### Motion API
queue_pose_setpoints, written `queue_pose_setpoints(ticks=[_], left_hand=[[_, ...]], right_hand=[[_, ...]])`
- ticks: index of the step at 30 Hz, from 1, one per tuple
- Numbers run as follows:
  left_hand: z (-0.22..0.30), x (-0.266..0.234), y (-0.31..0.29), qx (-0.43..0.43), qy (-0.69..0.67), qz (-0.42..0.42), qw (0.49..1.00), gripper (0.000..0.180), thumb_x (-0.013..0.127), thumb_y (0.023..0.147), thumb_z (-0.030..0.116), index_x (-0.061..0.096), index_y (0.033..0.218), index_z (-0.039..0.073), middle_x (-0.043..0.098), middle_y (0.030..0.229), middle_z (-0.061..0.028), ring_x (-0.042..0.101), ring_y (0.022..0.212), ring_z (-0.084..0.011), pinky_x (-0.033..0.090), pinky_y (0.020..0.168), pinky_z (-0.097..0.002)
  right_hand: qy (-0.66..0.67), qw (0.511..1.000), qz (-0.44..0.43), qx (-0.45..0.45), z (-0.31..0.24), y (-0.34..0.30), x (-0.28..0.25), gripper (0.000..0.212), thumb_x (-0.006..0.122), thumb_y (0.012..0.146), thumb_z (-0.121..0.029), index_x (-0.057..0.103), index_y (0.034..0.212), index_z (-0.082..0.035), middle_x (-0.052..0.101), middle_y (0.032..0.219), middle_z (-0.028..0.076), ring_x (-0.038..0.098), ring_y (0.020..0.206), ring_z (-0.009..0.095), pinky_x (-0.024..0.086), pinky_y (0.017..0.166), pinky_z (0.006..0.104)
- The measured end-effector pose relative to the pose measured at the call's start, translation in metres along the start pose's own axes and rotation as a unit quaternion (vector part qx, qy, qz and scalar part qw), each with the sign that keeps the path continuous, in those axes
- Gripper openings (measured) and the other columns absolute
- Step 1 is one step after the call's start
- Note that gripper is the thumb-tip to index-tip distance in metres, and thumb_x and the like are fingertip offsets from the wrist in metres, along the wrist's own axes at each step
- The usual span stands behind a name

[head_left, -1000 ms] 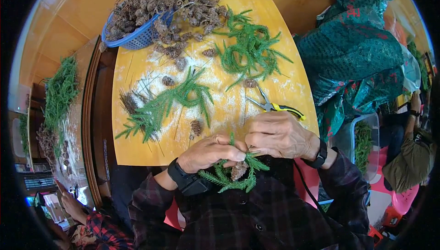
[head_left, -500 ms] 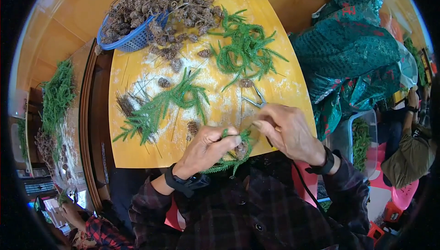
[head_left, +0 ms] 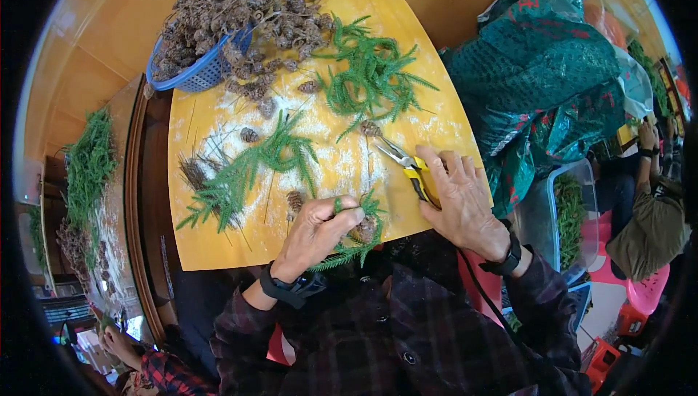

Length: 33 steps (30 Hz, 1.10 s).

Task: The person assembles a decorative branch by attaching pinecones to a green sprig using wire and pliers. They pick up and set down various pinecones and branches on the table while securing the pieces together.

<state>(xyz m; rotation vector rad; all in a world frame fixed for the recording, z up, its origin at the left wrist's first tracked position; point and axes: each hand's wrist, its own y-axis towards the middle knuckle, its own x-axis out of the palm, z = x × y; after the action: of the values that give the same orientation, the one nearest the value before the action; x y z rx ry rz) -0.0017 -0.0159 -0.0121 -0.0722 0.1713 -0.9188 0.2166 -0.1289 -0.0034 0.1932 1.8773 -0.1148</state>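
Near the front edge of the table, my left hand (head_left: 317, 230) is closed in a pinch on a green artificial pine sprig (head_left: 347, 256). A brown pine cone (head_left: 364, 231) sits against the sprig, just right of my thumb. My right hand (head_left: 465, 203) is over the yellow-handled pliers (head_left: 416, 178), its fingers stretched out and apart, close to the handles. Whether it touches them I cannot tell. The pliers lie on the table with their jaws toward a loose pine cone (head_left: 370, 128).
Several pine cones fill and spill from a blue basket (head_left: 200, 76) at the back left. Green sprigs (head_left: 374, 80) and dark wires (head_left: 193, 171) lie on the yellow table (head_left: 203, 251) among white powder. Green plastic bags (head_left: 538, 69) stand at right. Other people work at both sides.
My right hand has left the sprig and moved right, spreading over the pliers. My left hand keeps its pinch on the sprig. The whole view has shifted slightly.
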Motion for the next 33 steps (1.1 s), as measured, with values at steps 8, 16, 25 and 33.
queue_pose_setpoints(ticks=[8, 16, 25, 33], left_hand=[[0.002, 0.0, 0.001, -0.065, -0.026, 0.032, 0.997, 0.023, 0.056, 0.088, 0.012, 0.054, 0.07, -0.002, 0.047, 0.061, 0.0006, 0.044, 0.059, -0.0076, 0.034, 0.057, -0.0249], [-0.005, -0.002, 0.004, -0.051, -0.016, 0.043, 0.998, 0.026, 0.056, 0.089, 0.016, 0.054, 0.069, -0.001, 0.047, 0.059, 0.0001, 0.044, 0.057, -0.0086, 0.035, 0.056, -0.0263], [-0.001, -0.002, 0.002, -0.053, -0.006, 0.041, 0.998, 0.026, 0.056, 0.088, 0.017, 0.055, 0.07, -0.001, 0.047, 0.058, -0.0003, 0.044, 0.056, -0.0088, 0.035, 0.055, -0.0265], [-0.001, -0.002, 0.003, -0.052, -0.022, 0.047, 0.997, 0.025, 0.057, 0.088, 0.017, 0.055, 0.07, -0.001, 0.048, 0.058, -0.0006, 0.045, 0.056, -0.0083, 0.035, 0.055, -0.0265]], right_hand=[[0.057, 0.997, 0.047, 0.021, 0.01, 0.002, 0.009, 0.067, 0.073, 0.064, -0.018, 0.046, 0.125, -0.008, 0.049, 0.094, 0.017, 0.056, 0.084, 0.033, 0.047, 0.068, 0.0401], [0.089, 0.978, 0.129, -0.137, -0.008, -0.012, -0.004, 0.046, 0.076, 0.062, -0.023, 0.055, 0.099, -0.005, 0.048, 0.072, 0.008, 0.054, 0.054, 0.026, 0.044, 0.048, 0.0352], [-0.002, 0.98, 0.097, -0.172, -0.003, -0.014, 0.002, 0.037, 0.076, 0.065, -0.022, 0.052, 0.086, -0.004, 0.046, 0.072, 0.008, 0.054, 0.058, 0.023, 0.043, 0.05, 0.0339], [-0.022, 0.979, 0.1, -0.178, -0.005, -0.01, 0.002, 0.035, 0.075, 0.066, -0.02, 0.051, 0.085, -0.005, 0.045, 0.072, 0.008, 0.054, 0.058, 0.023, 0.043, 0.05, 0.034]])
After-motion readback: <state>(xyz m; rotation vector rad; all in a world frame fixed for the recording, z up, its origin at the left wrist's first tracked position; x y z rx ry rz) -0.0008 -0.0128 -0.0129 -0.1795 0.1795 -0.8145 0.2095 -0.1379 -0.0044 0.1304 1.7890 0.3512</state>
